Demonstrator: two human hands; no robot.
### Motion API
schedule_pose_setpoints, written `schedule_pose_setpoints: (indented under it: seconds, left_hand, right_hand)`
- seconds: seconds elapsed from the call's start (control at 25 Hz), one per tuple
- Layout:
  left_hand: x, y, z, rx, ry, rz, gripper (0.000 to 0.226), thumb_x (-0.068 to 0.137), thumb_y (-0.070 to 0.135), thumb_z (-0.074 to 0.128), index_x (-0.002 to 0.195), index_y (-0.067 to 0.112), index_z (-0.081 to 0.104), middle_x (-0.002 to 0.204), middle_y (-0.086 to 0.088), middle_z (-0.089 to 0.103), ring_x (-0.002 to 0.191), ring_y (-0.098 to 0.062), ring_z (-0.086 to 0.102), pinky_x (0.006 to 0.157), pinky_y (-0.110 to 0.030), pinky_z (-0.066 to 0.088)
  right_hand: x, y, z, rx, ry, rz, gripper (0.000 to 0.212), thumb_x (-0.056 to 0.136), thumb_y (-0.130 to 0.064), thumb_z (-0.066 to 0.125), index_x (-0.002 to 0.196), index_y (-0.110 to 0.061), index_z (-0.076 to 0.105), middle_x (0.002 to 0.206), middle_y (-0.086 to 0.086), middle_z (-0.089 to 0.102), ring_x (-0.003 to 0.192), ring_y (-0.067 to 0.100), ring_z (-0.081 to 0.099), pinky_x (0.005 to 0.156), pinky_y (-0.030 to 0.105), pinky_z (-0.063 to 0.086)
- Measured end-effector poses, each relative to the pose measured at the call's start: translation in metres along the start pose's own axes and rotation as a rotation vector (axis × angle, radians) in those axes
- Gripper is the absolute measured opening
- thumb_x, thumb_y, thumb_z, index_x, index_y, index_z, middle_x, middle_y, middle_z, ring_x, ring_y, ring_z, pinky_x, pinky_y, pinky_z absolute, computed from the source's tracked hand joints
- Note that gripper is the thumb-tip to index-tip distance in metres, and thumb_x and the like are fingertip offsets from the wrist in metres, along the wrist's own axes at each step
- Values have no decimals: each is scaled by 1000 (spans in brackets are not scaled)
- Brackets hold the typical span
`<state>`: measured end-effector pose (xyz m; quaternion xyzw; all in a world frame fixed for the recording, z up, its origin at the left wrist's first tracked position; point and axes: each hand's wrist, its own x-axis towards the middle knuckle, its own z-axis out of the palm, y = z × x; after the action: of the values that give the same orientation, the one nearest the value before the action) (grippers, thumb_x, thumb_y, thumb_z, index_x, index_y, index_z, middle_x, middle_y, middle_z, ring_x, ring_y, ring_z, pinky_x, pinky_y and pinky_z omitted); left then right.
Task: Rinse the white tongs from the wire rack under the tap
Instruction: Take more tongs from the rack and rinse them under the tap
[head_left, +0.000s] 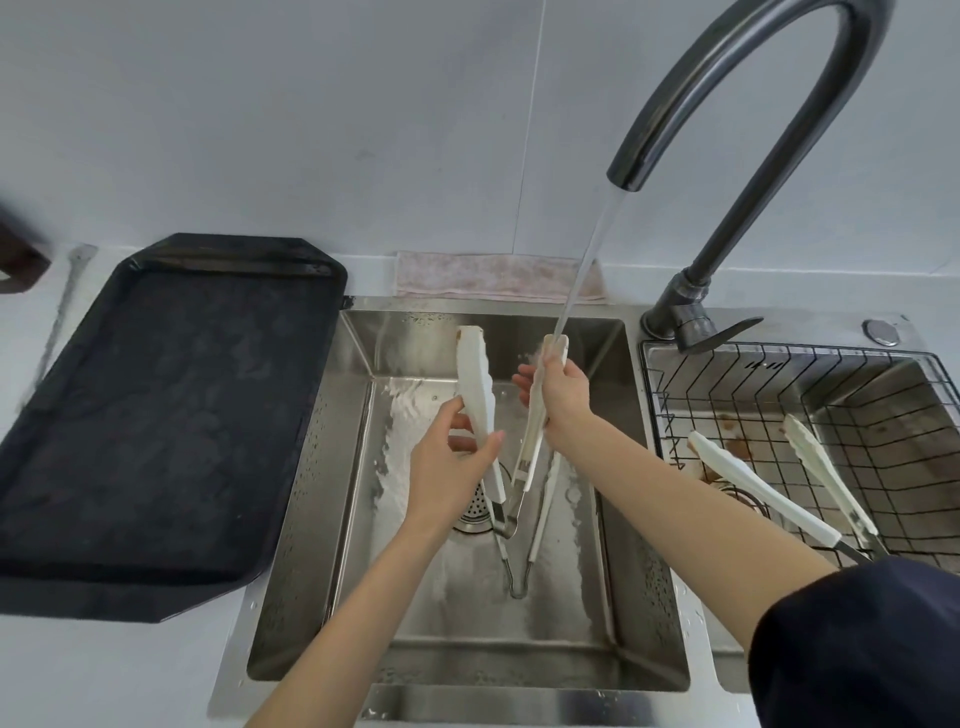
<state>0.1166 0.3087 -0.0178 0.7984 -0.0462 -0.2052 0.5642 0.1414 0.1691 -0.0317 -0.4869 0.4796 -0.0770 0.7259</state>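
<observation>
Tongs spread open under the running tap

Tongs (475, 387) are held over the sink (322, 467) with both white arms splayed upward in a V and the metal hinge end pointing down toward the drain (475, 512). The left hand (449, 462) grips the left arm of the tongs — thumb across its front, fingers curled behind it. The right hand (563, 402) is wrapped shut around the right arm just below its tip, and the water stream (587, 260) lands right on that tip. Both forearms reach in from the bottom edge; the right one shows a dark sleeve (857, 644).

A second pair of tongs (540, 525) lies on the wet sink floor under the held pair. On the right, the wire rack (779, 374) sits in a second basin and holds a third pair (763, 488), its arms apart. On the left, a black tray (161, 415) rests on the white counter beside the sink.

Farther back, a pink cloth (493, 275) lies along the sink's rear edge, the dark tap (753, 104) arches overhead from the right, and a plain pale wall closes the view.
</observation>
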Motion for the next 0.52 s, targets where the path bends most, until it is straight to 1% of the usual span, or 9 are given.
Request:
schedule_pose_setpoints:
  seconds: [0.08,0.16,0.2,0.24,0.28,0.36,0.4,0.44,0.52]
  left_hand:
    - [-2,0,-2,17,0,18,38,84,18,64,121,20,54,84,11,57,72,-5,58,55,-1,44]
    - [-1,-1,-3,7,14,15,39,85,19,64,123,21,54,84,11,57,72,-6,60,55,-2,44]
    - [0,0,-2,11,12,15,40,84,20,64,123,22,54,83,12,57,71,-7,60,56,-2,45]
    - [0,-1,-1,25,5,16,40,84,21,64,123,22,54,82,13,57,72,-7,61,56,-2,46]
    - [0,-1,0,35,0,13,39,85,21,64,122,22,55,81,12,57,72,-9,61,56,-2,46]
    - [1,-4,1,24,16,-9,33,86,19,62,118,19,57,80,10,58,73,-12,62,55,-2,46]
    - [2,-7,1,14,20,-21,31,86,18,62,116,18,57,80,10,58,73,-13,63,55,-3,46]
    - [3,-8,1,9,13,-32,29,87,18,61,115,18,57,81,9,59,73,-13,63,55,-4,47]
    - [5,-8,1,-8,-24,-69,28,88,17,60,116,18,57,85,4,62,77,-16,64,62,-13,53]
  right_hand:
    - [5,-4,0,-113,94,-3,40,98,-41,34,72,-15,51,63,2,55,54,13,53,55,24,47]
    - [7,-5,1,-186,135,0,48,97,-46,33,64,-13,49,56,2,49,49,15,47,58,29,46]
    - [6,-5,1,-207,133,-2,51,97,-47,31,64,-12,50,54,2,47,48,15,45,60,30,45]
    - [5,-4,1,-227,114,-22,50,98,-45,30,69,-10,52,55,2,47,48,15,44,58,29,45]
    - [3,-3,1,-254,80,-60,45,99,-40,29,80,-8,54,58,1,47,49,13,44,55,26,44]
    - [0,-3,0,-330,-10,-161,27,101,-20,30,109,-4,50,68,-1,50,54,10,46,52,21,43]
    - [-1,-4,-3,-351,-56,-204,26,99,-9,30,120,-4,45,75,-1,53,59,8,48,54,19,44]
    - [-3,-6,-6,-348,-93,-231,31,97,-2,31,126,-5,41,83,-1,55,64,7,50,57,19,45]
    - [-7,-7,-13,-299,-136,-235,36,95,0,37,130,-9,41,92,-2,56,71,6,53,63,20,47]
